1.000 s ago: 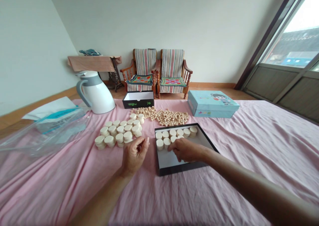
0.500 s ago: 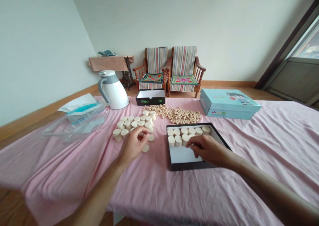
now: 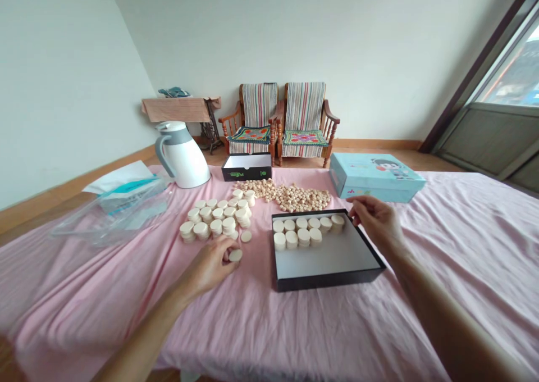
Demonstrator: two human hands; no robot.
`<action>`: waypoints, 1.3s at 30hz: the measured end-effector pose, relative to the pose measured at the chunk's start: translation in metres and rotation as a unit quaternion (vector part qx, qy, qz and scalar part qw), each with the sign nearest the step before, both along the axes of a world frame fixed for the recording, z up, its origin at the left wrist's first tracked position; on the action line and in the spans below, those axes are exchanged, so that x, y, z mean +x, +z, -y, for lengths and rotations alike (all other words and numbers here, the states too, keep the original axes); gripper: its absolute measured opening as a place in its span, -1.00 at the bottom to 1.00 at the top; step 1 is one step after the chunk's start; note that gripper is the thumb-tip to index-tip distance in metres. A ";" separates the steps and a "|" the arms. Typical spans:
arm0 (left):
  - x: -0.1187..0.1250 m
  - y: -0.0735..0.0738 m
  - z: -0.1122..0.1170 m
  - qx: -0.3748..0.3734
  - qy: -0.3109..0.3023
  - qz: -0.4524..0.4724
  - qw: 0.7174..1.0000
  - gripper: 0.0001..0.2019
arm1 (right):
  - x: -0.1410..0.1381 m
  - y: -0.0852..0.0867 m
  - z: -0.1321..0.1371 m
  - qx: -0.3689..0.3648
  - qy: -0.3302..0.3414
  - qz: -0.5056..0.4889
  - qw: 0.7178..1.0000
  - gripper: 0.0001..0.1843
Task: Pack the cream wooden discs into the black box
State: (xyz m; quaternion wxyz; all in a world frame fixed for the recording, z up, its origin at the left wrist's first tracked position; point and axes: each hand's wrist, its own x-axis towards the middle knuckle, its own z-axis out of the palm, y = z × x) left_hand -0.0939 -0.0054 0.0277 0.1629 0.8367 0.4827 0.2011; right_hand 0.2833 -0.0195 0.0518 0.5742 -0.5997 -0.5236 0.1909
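My left hand (image 3: 218, 262) is low over the pink cloth with its fingers closed around a pale round wooden disc (image 3: 236, 255). Just behind it lie another loose disc (image 3: 246, 236) and several short stacks of discs (image 3: 200, 230). At the far right corner of a shallow black box tray (image 3: 328, 280), my right hand (image 3: 374, 216) has its fingers curled together on the rim. Inside this white-lined tray, two rows of disc stacks (image 3: 304, 236) stand along the back left.
Small wooden beads (image 3: 301, 198) lie heaped behind the tray. Farther back are a black box (image 3: 247, 173), a light blue box (image 3: 374, 188) and a white-grey jug (image 3: 185, 160). Clear plastic packaging (image 3: 126, 202) lies at the left. Two wooden armchairs (image 3: 305, 112) stand beyond the table.
My right hand has left the inside of the tray for its far right corner. My left hand has come down and nearer to me, onto a loose disc. The view has shifted slightly.
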 end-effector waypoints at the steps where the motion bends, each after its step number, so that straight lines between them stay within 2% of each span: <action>1: 0.001 0.003 0.000 0.005 0.008 0.006 1.000 -0.88 | 0.008 -0.005 -0.004 0.020 -0.046 -0.009 0.999 -0.71; 3: 0.006 0.010 0.000 0.012 0.016 0.025 0.999 -0.86 | 0.024 -0.018 -0.010 0.030 -0.107 -0.012 0.994 -0.69; 5: 0.016 0.020 0.001 0.013 0.015 0.045 0.999 -0.85 | 0.034 -0.032 -0.014 0.001 -0.132 0.016 0.991 -0.66; 8: 0.040 0.038 0.002 0.011 -0.011 0.063 0.998 -0.83 | 0.040 -0.048 -0.016 -0.050 -0.131 0.061 0.988 -0.63; 13: 0.097 0.058 -0.006 0.019 -0.085 0.092 0.992 -0.77 | 0.037 -0.058 -0.017 -0.081 -0.121 0.108 0.983 -0.63; 19: 0.158 0.061 -0.023 0.032 -0.197 0.026 0.979 -0.78 | 0.041 -0.068 -0.021 -0.099 -0.102 0.147 0.979 -0.59; 24: 0.180 0.048 -0.030 0.060 -0.214 -0.053 0.974 -0.80 | 0.040 -0.072 -0.022 -0.106 -0.091 0.163 0.977 -0.59; 28: 0.182 0.040 -0.033 0.068 -0.209 -0.064 0.973 -0.77 | 0.039 -0.072 -0.022 -0.112 -0.080 0.172 0.975 -0.61; 32: 0.165 0.052 -0.031 0.082 -0.191 -0.005 0.978 -0.71 | 0.039 -0.073 -0.022 -0.116 -0.075 0.173 0.975 -0.62; 36: 0.124 0.067 -0.031 0.105 -0.096 0.085 0.986 -0.83 | 0.040 -0.075 -0.021 -0.122 -0.070 0.172 0.975 -0.61; 39: 0.084 0.065 -0.034 0.089 -0.033 0.091 0.991 -0.86 | 0.040 -0.075 -0.021 -0.126 -0.067 0.169 0.975 -0.62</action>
